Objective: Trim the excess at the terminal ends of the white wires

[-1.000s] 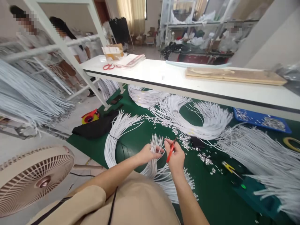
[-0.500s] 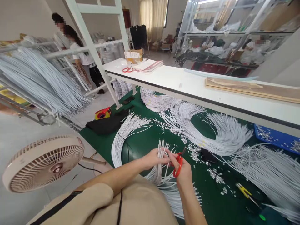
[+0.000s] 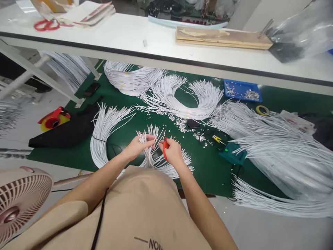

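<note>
My left hand (image 3: 137, 146) is closed around a bundle of thin white cables (image 3: 150, 158), whose cut ends fan out above my fingers. My right hand (image 3: 173, 151) grips small red-handled scissors (image 3: 165, 143), their blades close to the cable ends beside my left fingers. Both hands hover over a green mat (image 3: 208, 166). Small white offcuts (image 3: 182, 124) lie scattered just beyond my hands.
Curved bundles of white cable (image 3: 182, 100) cover the mat, with a large heap (image 3: 283, 149) at the right. A yellow-handled tool (image 3: 219, 139), blue tray (image 3: 240, 91), tape dispenser (image 3: 53, 119) and fan (image 3: 18, 201) lie around. A white shelf (image 3: 161, 45) spans above, holding a wooden board (image 3: 221, 36).
The view has tilted down, so the room and people behind are out of sight. My hands remain together at the cable ends, scissors still in the right.
</note>
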Demonstrator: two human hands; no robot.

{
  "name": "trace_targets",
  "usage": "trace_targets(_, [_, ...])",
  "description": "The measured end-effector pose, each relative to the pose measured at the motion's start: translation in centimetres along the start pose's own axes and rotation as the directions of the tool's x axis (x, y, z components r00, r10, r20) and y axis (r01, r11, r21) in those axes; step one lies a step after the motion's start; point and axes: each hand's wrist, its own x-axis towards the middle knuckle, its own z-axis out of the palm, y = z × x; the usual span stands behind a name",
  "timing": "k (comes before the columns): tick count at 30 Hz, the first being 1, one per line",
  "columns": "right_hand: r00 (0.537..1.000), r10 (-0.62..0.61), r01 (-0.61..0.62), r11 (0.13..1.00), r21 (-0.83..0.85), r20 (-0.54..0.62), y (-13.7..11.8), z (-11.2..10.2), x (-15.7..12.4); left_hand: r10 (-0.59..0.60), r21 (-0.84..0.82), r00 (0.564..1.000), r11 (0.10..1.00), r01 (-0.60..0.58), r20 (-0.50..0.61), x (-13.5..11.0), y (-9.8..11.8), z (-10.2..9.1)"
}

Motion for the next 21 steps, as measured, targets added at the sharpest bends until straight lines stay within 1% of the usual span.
trace_targets(2, [0.999,-0.033,0.038,0.974,-0.222,0.026,0.22,-0.10,0.02,0.000,0.034,1.000,0.999,0.000,-0.004,0.06,0.02,0.11])
trace_targets(3, [0.998,-0.046,0.057,0.955,-0.292,0.045,0.25,-0.12,0.05,-0.002,0.046,1.000,0.999,0.002,-0.006,0.09,0.06,0.17])
trace_targets(6, [0.994,-0.073,0.101,0.909,-0.405,0.083,0.13,-0.08,0.19,0.001,0.064,1.000,0.998,0.000,-0.018,0.13,0.22,0.34])
trace_targets(9, [0.993,-0.068,0.108,0.866,-0.488,0.099,-0.08,-0.11,0.29,0.012,0.075,1.000,0.997,-0.009,-0.028,0.08,0.37,0.49])
trace_targets(12, [0.989,-0.081,0.138,0.823,-0.551,0.127,-0.39,-0.36,0.34,0.014,0.077,0.998,0.997,-0.009,-0.067,0.01,0.37,0.62])
trace_targets(18, [0.986,-0.088,0.156,0.789,-0.595,0.142,-0.64,-0.48,0.28,0.057,0.119,0.989,0.992,-0.041,-0.133,-0.01,-0.08,0.71])
trace_targets(21, [0.985,-0.117,0.172,0.779,-0.603,0.129,-0.32,-0.02,0.05,0.092,0.180,0.987,0.981,-0.067,-0.131,0.11,-0.38,0.64])
